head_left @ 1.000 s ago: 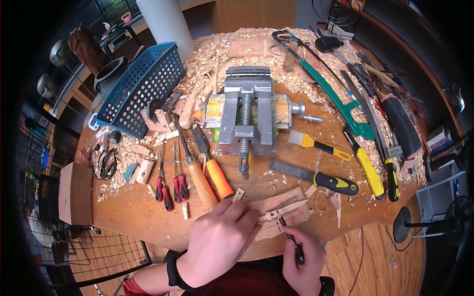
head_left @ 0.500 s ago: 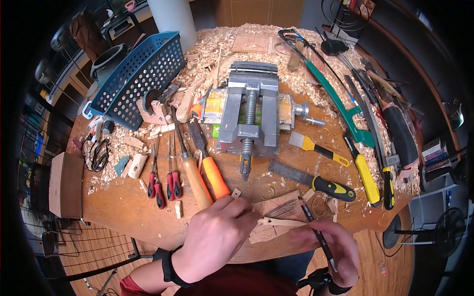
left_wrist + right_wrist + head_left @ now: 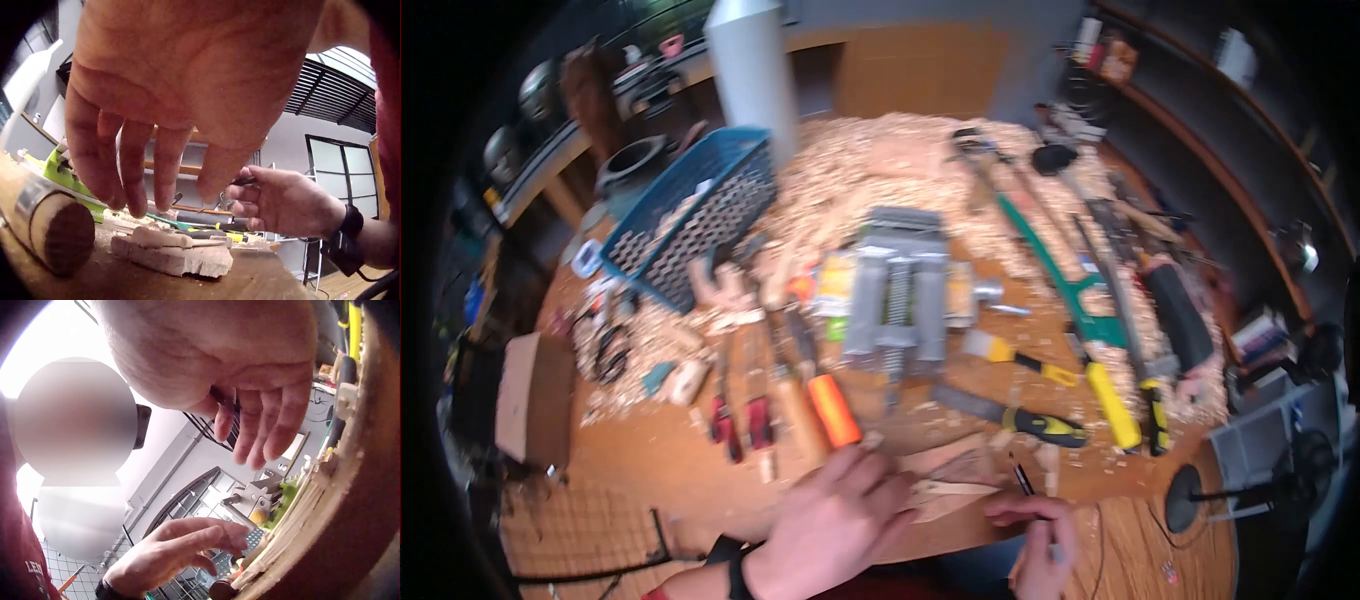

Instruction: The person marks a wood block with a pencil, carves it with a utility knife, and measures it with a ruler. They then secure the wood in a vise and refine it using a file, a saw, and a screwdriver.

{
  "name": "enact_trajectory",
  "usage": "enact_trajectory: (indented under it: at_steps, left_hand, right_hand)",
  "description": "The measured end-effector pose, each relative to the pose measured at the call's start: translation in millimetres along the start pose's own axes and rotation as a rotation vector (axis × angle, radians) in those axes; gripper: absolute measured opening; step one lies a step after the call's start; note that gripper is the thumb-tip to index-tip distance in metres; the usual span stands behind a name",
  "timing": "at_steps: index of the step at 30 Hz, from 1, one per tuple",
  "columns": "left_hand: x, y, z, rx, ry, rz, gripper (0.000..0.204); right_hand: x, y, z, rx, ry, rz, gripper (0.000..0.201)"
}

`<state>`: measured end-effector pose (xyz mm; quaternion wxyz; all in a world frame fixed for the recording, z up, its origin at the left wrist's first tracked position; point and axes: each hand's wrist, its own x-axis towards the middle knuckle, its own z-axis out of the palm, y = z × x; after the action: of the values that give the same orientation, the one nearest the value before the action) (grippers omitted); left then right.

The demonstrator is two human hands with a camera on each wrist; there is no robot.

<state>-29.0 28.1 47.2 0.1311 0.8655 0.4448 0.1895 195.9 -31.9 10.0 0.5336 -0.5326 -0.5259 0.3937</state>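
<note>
A rough flat board (image 3: 940,460) lies at the table's near edge, and on it a small pale carved wood strip (image 3: 957,488). My left hand (image 3: 825,525) hovers over the strip's left end, hiding it in the head view. In the left wrist view its fingers hang loosely, a gap between fingertips and wood strip (image 3: 157,238). To the right of the board, my right hand (image 3: 1042,535) holds a dark pencil (image 3: 1022,474) between thumb and fingers, its tip pointing up and away from the wood.
Behind the board stands a metal vise (image 3: 897,300). Chisels with wooden and orange handles (image 3: 833,410) and red-handled tools (image 3: 758,422) lie left. A rasp (image 3: 1040,425), brush (image 3: 1020,358) and green-framed saw (image 3: 1050,262) lie right. Shavings surround a blue basket (image 3: 690,220).
The pencil tip was at the wood strip, then my right hand drew it off to the right, turning it tip up. My left hand stays over the strip. The head view has tilted upward.
</note>
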Motion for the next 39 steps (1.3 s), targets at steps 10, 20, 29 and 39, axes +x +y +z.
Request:
enact_trajectory:
  at_steps: [10,20,29,39]
  left_hand:
    - [-1,21,-30,-0.093,-0.026,0.031,0.02]
    - [-8,23,-24,-0.038,0.013,0.022,0.022]
    - [0,11,-16,0.012,-0.009,-0.029,0.021]
    - [4,-2,5,0.001,-0.022,0.001,0.015]
  right_hand:
    - [41,-4,-80,-0.701,0.413,-0.215,0.035]
    - [98,26,-141,-0.996,0.435,-0.174,0.042]
    - [107,39,-135,-0.838,0.435,-0.099,0.034]
    - [67,17,-101,-0.798,0.527,-0.15,0.038]
